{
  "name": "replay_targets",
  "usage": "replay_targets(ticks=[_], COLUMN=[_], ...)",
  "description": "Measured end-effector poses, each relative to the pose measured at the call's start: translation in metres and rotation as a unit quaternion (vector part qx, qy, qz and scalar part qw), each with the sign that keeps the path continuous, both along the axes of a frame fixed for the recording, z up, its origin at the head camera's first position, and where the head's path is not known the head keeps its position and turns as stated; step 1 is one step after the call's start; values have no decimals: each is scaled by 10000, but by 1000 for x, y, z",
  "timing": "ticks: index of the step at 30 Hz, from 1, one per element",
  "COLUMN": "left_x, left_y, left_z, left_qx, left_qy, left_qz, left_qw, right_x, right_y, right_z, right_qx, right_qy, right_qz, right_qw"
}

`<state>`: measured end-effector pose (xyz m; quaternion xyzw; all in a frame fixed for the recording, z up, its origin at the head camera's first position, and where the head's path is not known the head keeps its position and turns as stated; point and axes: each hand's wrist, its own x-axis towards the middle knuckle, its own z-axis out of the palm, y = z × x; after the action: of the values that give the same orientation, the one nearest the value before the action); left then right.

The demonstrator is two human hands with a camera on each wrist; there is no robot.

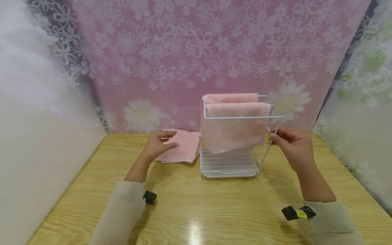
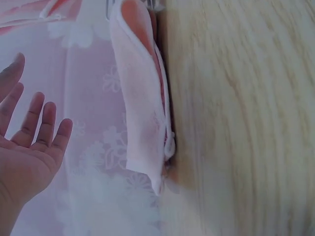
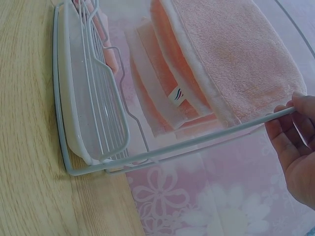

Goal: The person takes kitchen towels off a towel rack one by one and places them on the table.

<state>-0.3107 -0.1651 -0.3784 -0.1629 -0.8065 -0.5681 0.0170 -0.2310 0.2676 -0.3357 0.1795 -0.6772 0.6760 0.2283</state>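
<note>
A white wire towel rack (image 1: 243, 118) stands on the table, with two pink towels draped over its bars: a front towel (image 1: 235, 129) and a rear towel (image 1: 231, 98). My right hand (image 1: 291, 146) pinches the rack's right side wire between thumb and fingers; the right wrist view shows this right hand (image 3: 295, 147) on the bar too. Left of the rack lies a folded pink towel (image 1: 185, 146). My left hand (image 1: 157, 146) is above its left side, thumb and fingers apart. The left wrist view shows that left hand (image 2: 34, 152) holding nothing, apart from the folded towel (image 2: 140, 98).
At the rack's base are a wire shelf (image 1: 226, 163) and a white tray (image 1: 229, 176). The wooden table (image 1: 196, 204) ends at a pink flowered curtain (image 1: 171, 68) behind. Pale panels close off the left and right sides.
</note>
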Motion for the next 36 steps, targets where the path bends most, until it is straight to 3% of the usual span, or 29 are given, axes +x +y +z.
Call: replay_targets(ticks=[7, 15, 26, 36], left_x=[8, 22, 35, 41], left_y=[5, 15, 29, 45], left_z=[7, 26, 46, 66], left_qx=[216, 396, 381, 533], left_qy=[12, -91, 73, 449], left_qz=[-44, 40, -80, -238], left_qw=[9998, 9992, 9992, 9973], right_x=[1, 0, -1, 0], right_y=[-1, -1, -1, 0], right_z=[0, 1, 1, 1], right_qx=[-22, -110, -195, -198], right_qy=[61, 94, 111, 138], right_qz=[29, 50, 153, 179], right_qw=[10000, 9999, 9996, 9995])
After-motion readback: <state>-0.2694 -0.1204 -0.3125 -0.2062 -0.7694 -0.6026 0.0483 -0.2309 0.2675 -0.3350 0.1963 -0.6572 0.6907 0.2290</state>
